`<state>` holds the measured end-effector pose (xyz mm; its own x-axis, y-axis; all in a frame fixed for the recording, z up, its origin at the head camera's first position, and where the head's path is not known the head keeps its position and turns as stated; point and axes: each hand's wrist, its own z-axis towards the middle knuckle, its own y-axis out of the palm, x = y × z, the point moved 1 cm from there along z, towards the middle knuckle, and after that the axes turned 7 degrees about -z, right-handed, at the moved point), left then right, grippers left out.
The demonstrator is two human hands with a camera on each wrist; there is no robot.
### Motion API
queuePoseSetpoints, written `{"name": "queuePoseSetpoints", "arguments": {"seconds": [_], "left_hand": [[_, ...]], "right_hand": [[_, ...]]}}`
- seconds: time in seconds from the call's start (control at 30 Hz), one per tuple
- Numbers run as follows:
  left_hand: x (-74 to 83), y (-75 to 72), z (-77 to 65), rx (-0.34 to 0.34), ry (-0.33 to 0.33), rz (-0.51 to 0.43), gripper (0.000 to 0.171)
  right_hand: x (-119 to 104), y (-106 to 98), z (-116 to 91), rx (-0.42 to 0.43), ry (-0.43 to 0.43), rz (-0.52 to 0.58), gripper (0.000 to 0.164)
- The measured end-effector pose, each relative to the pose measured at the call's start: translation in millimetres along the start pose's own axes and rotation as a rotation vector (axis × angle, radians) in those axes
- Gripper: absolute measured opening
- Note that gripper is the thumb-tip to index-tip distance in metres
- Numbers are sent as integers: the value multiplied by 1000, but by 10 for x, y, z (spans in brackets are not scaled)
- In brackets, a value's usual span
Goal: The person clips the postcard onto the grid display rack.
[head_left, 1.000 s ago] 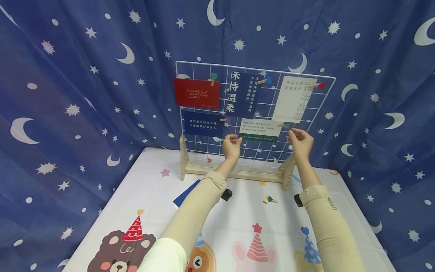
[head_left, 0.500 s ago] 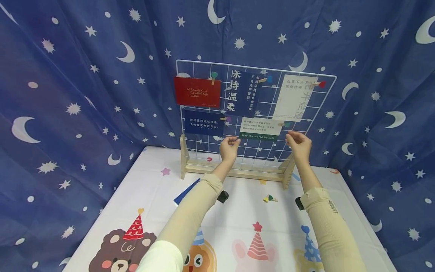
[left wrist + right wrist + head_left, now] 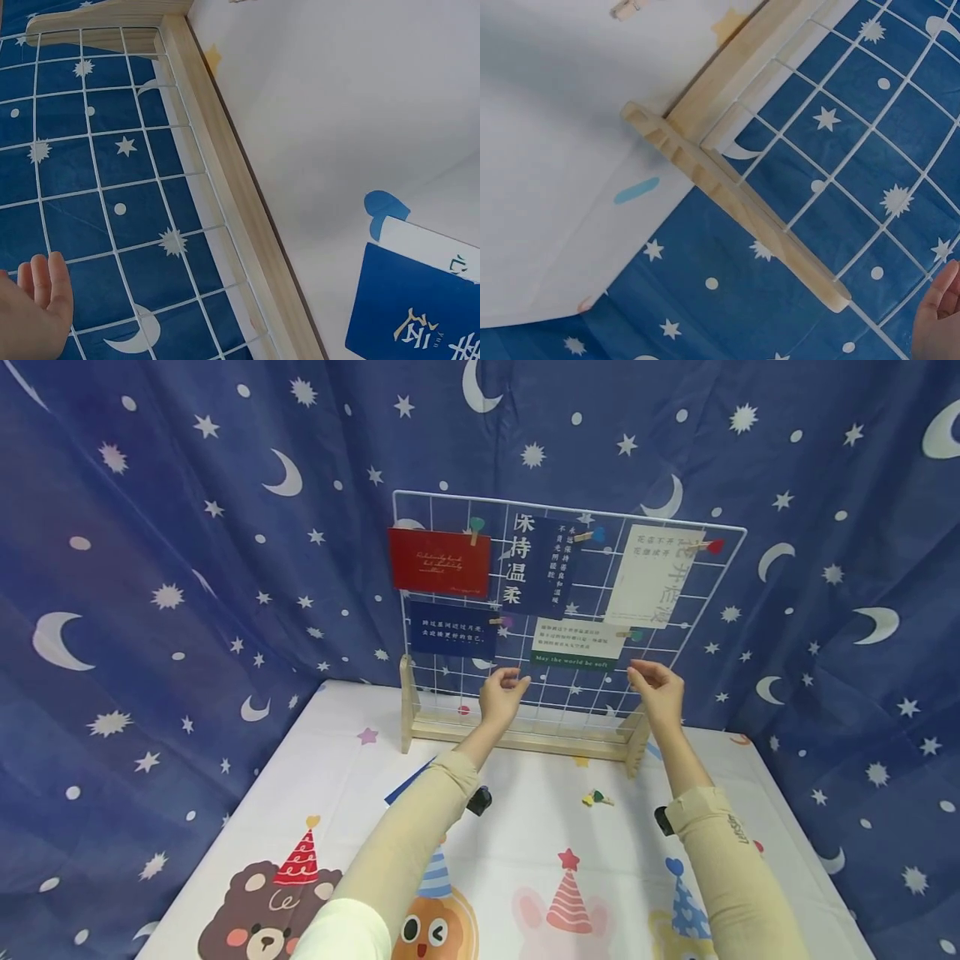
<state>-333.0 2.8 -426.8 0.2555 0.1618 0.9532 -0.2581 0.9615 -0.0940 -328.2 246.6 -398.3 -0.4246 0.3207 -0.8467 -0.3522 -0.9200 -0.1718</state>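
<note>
On a white wire grid (image 3: 570, 693) hang several cards, each with a small wooden clip. Lowest in the middle is a white card with a green band (image 3: 576, 644), pinned by a teal clip (image 3: 636, 635). Just below its left corner is my left hand (image 3: 499, 700), fingers loosely bent and holding nothing. My right hand (image 3: 662, 692), also without anything in it, is by the lower right corner, thumb and fingers apart. Left of that card hangs a blue card (image 3: 453, 631); above are a red card (image 3: 435, 562), a dark blue card (image 3: 542, 572) and a white card (image 3: 647, 581).
The grid stands in a wooden base (image 3: 517, 742) on the white, cartoon-printed tablecloth (image 3: 525, 827). Loose clips (image 3: 597, 797) lie in front of it. A blue card (image 3: 405, 307) overlaps a white one on the table at the left. A starry blue curtain (image 3: 225, 527) hangs behind.
My left hand has moved down and to the left, away from the white and green card. The right hand has dropped slightly from the teal clip. The cards hang as before.
</note>
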Motion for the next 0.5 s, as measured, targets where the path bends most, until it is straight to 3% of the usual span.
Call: {"name": "queuePoseSetpoints", "arguments": {"seconds": [0.1, 0.3, 0.5], "left_hand": [[-30, -55, -24, -27, 1, 4, 31], [-88, -170, -94, -108, -8, 73, 32], [-92, -286, -92, -206, 46, 108, 34]], "right_hand": [[37, 16, -51, -23, -9, 8, 26], [103, 17, -151, -46, 73, -99, 27], [145, -18, -192, -68, 102, -148, 27]]}}
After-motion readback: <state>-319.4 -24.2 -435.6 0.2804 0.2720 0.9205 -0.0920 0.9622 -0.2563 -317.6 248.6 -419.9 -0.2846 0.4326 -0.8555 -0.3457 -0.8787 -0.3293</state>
